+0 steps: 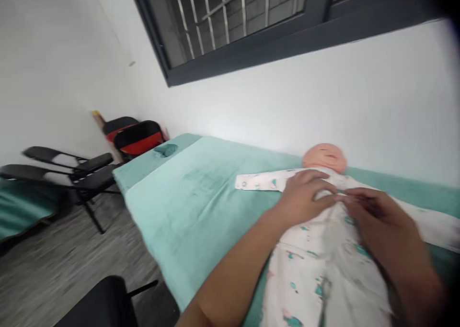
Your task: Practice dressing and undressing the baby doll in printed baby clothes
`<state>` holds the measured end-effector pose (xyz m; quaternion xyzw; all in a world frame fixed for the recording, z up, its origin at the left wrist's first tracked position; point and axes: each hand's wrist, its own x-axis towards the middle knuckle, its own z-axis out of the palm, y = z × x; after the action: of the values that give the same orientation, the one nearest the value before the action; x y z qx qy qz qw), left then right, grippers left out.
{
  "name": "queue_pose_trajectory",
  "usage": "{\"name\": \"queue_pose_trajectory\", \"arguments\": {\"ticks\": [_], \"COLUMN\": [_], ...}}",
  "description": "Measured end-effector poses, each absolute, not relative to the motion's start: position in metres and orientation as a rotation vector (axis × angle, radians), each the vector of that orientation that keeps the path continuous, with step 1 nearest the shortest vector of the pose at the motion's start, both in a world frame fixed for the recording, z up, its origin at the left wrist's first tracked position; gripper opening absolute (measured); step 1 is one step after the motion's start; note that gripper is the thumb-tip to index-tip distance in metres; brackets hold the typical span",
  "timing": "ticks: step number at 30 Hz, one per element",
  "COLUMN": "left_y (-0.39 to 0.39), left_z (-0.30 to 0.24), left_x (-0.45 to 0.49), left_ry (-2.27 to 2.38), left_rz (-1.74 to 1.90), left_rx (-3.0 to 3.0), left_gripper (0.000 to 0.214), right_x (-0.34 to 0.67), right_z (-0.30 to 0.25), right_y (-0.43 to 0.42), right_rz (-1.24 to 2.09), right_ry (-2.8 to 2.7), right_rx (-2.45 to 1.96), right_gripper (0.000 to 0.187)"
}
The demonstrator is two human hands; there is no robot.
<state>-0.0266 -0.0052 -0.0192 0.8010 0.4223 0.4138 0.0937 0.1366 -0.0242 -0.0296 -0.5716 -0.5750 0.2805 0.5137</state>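
Note:
A baby doll (325,157) lies on its back on a bed covered with a teal sheet (187,197). It wears a white sleepsuit (316,269) with teal and pink marks, one sleeve stretched out to the left. My left hand (305,193) rests on the doll's chest, fingers curled and pressed on the cloth near the collar. My right hand (381,221) meets it from the right, fingertips pinched on the suit's front opening. The picture is blurred by motion.
The bed stands against a white wall under a dark-framed barred window (230,25). Black folding chairs (86,174) and red-and-black stacked chairs (136,138) stand at the left on a grey floor. A black chair back (104,305) is at the bottom edge.

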Motion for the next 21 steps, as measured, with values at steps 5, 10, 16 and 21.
{"name": "queue_pose_trajectory", "arguments": {"ticks": [5,10,16,21], "left_y": [-0.007,-0.015,-0.028,-0.026], "left_z": [-0.007,0.0,0.01,0.015], "left_x": [-0.023,-0.024,-0.036,-0.052], "left_ry": [1.25,1.173,1.065,0.948], "left_rz": [1.262,1.266,0.976,0.727], "left_rx": [2.284,2.195,2.3,2.327], "left_gripper": [0.019,0.018,0.016,0.012], "right_x": [0.135,0.144,0.159,0.167], "right_z": [-0.02,-0.014,-0.008,0.005], "right_y": [-0.02,-0.017,-0.016,-0.026], "right_rz": [0.835,0.918,0.813,0.902], "right_ry": [-1.375,-1.397,-1.488,-1.698], "right_rx": [-1.128,-1.071,-1.031,-0.997], "right_gripper": [0.02,0.019,0.019,0.02]}}
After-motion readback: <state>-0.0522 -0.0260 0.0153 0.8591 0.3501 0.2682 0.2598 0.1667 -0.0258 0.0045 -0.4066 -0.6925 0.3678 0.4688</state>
